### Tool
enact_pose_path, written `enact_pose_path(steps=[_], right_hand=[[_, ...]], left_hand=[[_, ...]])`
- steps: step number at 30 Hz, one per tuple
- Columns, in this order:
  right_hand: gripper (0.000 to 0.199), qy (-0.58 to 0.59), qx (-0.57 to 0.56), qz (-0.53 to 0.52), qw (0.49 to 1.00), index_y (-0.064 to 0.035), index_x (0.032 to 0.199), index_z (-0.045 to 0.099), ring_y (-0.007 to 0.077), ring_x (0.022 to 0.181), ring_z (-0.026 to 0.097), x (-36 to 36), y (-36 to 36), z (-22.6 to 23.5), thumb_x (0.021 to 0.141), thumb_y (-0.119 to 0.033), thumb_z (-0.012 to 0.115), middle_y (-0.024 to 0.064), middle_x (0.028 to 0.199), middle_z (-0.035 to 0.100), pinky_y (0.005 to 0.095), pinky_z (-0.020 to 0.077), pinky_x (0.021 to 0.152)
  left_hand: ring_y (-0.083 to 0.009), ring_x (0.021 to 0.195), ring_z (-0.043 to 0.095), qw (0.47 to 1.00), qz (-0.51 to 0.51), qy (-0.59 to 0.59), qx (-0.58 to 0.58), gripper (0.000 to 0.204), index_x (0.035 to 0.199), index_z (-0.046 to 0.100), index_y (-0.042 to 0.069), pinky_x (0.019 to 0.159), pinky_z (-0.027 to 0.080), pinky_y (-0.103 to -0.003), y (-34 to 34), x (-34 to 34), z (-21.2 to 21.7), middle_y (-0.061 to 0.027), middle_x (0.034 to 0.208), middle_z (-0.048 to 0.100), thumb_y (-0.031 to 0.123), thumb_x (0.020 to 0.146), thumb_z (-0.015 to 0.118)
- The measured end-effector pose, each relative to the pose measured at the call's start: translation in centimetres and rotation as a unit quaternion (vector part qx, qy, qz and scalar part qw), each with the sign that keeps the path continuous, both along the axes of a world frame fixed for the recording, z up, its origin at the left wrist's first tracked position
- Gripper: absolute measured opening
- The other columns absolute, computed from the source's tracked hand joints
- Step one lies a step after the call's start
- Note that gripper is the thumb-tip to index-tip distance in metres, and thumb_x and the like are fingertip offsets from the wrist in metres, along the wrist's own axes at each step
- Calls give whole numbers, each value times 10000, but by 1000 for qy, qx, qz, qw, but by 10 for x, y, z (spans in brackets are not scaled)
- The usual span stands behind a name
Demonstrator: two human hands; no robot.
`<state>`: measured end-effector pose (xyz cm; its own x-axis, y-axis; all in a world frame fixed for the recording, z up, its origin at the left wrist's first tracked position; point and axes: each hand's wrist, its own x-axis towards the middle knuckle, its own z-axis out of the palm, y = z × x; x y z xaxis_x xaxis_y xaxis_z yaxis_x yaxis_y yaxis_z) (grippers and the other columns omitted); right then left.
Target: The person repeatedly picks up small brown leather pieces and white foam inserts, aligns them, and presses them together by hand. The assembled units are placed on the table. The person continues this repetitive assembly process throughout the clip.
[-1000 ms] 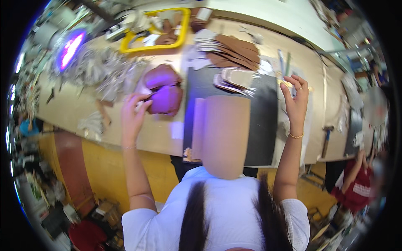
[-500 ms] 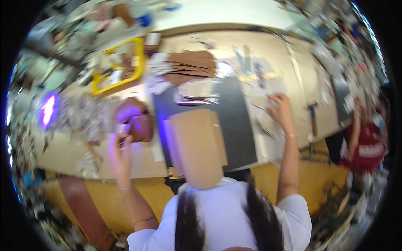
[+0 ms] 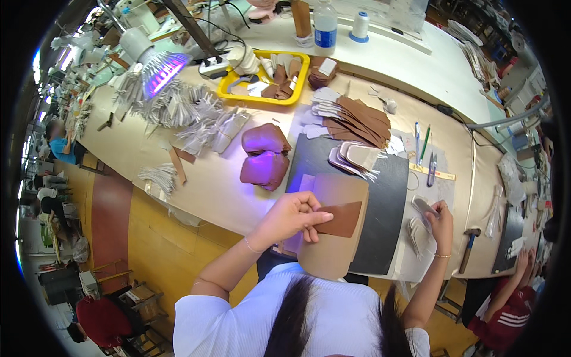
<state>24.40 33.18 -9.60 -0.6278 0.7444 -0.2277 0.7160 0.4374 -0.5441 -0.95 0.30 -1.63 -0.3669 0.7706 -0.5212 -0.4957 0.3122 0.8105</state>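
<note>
Between the thumb and fingers of my left hand (image 3: 292, 215) is a flat brown leather piece (image 3: 341, 219), held above a curved tan board (image 3: 326, 257) in front of my body. Off to the right, my right hand (image 3: 441, 225) pinches a small grey rounded piece (image 3: 423, 206), close to a little pile of similar pale pieces (image 3: 417, 235). The board overlaps a dark mat (image 3: 383, 205). Beyond it lie a fanned stack of brown strips (image 3: 364, 122) and a stack of pale rounded pieces (image 3: 360, 156). Two brown leather bundles (image 3: 265, 169), lit purple, rest left of the mat.
A lamp (image 3: 162, 71) glows purple over heaped grey bundles (image 3: 172, 106). Behind stand a yellow tray (image 3: 262, 99), a bottle (image 3: 325, 27) and a thread spool (image 3: 360, 27). Pens (image 3: 425, 144), a cutter (image 3: 431, 170) and a hammer (image 3: 470, 250) lie right. A co-worker in red (image 3: 505, 315) sits far right.
My left hand has come from the bundles to over the board, now with a brown leather piece. My right hand now pinches a grey piece. The view has turned and sharpened.
</note>
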Motion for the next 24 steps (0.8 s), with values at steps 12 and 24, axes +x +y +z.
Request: enact_pose_path(steps=[12,24], right_hand=[[143,344,-218,-19,913,3,971,618,55,735,563,-49,-59,74,874,-101,634,17,861,609,190,469,612],[193,174,-366,185,895,16,885,671,9,594,501,-120,-134,95,827,-165,705,-20,699,614,171,410,519]], left_hand=[[-170,584,662,997,-36,-62,-30,216,926,567,-48,503,528,-234,-5,-1,0,-93,688,625,137,863,659],[-229,650,689,993,-5,-118,-19,318,970,564,-82,533,572,-240,-8,-3,3,-144,829,632,229,954,500]])
